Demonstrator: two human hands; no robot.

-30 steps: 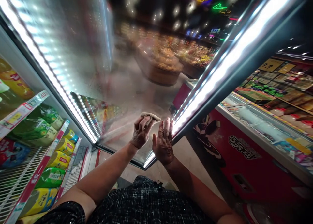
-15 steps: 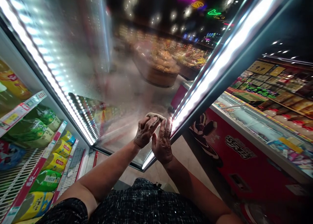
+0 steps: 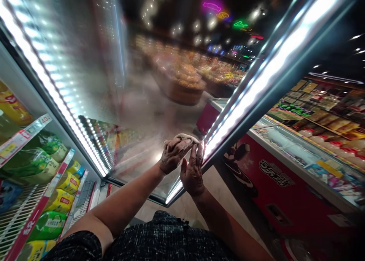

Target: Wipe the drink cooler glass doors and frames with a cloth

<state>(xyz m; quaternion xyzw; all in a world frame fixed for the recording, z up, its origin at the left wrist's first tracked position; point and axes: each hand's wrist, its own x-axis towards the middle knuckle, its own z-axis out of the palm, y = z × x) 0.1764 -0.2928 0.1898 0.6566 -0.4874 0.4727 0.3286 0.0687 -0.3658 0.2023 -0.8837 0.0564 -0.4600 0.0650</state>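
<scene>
Left hand (image 3: 173,160) clenched around a crumpled beige cloth (image 3: 185,138), pressed against the fogged glass freezer door (image 3: 137,101). Right hand (image 3: 194,169) released, fingers flat beside the cloth, near the door's lit edge strip (image 3: 256,82).

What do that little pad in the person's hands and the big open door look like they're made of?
The pad looks like soft cloth, beige and matte: it folds limply over the left hand while the right hand touches it. The door looks like glass, see-through yet fogged, mirroring lights. Its frame seems dark metal or plastic, edged with a bright light strip; I can't tell which.
</scene>
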